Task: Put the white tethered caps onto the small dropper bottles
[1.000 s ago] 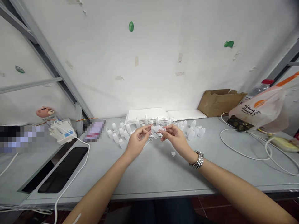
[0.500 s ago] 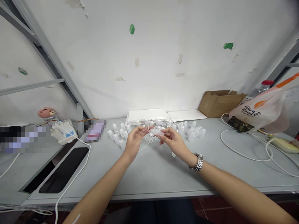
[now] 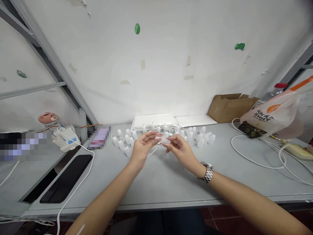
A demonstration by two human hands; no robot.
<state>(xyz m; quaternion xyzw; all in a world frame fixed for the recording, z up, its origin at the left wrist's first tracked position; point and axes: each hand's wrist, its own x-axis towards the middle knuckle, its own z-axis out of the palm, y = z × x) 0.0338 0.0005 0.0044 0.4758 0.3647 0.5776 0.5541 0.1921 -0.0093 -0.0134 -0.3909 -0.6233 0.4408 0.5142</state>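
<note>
Between my two hands, above the grey table, lies a small translucent white squeeze bottle [image 3: 164, 141], held on its side. My right hand [image 3: 180, 147] grips the bottle's body with thumb and fingers. At the bottle's left end, my left hand [image 3: 144, 145] pinches the top; whether a cap sits there is too small to make out. Behind and beside my hands stand several similar bottles [image 3: 121, 145] with thin tips and looped caps. More bottles [image 3: 200, 142] without visible tips are grouped to the right. A loose white looped cap strap [image 3: 154, 151] rests just below my left hand.
White sheets [image 3: 155, 120] and a cardboard box [image 3: 232, 106] stand along the wall. On the right are a plastic bag [image 3: 271, 112] and a coiled white cable [image 3: 244, 160]. A black phone [image 3: 66, 179] and a white power adapter [image 3: 65, 138] lie to the left.
My left fingers have closed in on the bottle's left end, where a cap loop stood up before. The bottle is now tilted slightly down to the right.
</note>
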